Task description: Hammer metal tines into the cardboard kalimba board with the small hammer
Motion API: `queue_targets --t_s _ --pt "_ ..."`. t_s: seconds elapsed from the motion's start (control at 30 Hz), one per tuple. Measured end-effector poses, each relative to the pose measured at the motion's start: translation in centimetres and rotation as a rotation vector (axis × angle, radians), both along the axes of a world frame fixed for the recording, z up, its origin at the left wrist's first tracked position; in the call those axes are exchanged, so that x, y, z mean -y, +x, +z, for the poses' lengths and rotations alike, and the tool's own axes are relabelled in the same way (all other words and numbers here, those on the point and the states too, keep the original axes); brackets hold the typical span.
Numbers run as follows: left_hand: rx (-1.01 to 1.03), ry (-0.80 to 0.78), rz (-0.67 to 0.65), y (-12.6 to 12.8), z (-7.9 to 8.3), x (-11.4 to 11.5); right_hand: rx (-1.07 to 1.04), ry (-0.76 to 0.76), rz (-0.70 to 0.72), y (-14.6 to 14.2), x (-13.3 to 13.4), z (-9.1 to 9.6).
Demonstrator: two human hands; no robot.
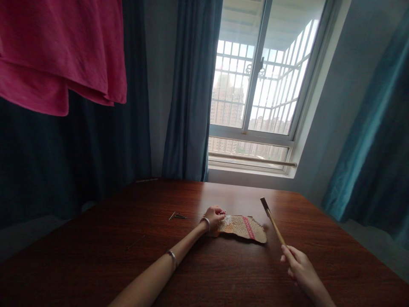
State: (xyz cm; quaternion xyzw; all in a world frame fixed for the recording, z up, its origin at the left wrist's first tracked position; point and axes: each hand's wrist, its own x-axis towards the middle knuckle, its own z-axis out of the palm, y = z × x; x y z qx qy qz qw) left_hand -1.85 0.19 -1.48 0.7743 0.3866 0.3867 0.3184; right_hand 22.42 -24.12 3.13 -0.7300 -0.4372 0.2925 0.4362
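A piece of brown cardboard with a ragged lower edge lies on the table, covered in small dark dots, with a red patterned band and a white patch. My left hand, wearing a bracelet, rests at its left end with the fingers pinched together. What those fingers hold, if anything, is too small to make out. My right hand grips a wooden-handled tool right of the cardboard. The tool's narrow dark head is raised and points away from me; whether it is a brush or a hammer I cannot tell.
Several thin, stick-like pieces lie left of my left hand on the brown wooden table. Behind the table are a window and dark blue curtains. A pink cloth hangs at upper left.
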Motion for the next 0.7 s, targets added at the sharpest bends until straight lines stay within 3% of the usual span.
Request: queue_targets --t_s 0.13,0.23,0.4,0.7 --pt "0.003 0.012 0.005 0.1 -0.1 0.0 -0.449 0.109 0.147 -4.4 0.6 2.8" --pt "0.001 0.014 0.006 0.1 0.1 0.1 -0.624 0.087 0.217 -7.3 0.7 4.1" --pt "0.017 -0.009 -0.007 0.0 0.4 0.3 -0.716 0.085 0.252 -10.1 0.3 4.7" --pt "0.012 0.011 -0.004 -0.1 0.2 0.2 -0.696 0.121 0.292 -10.8 -0.9 5.5"
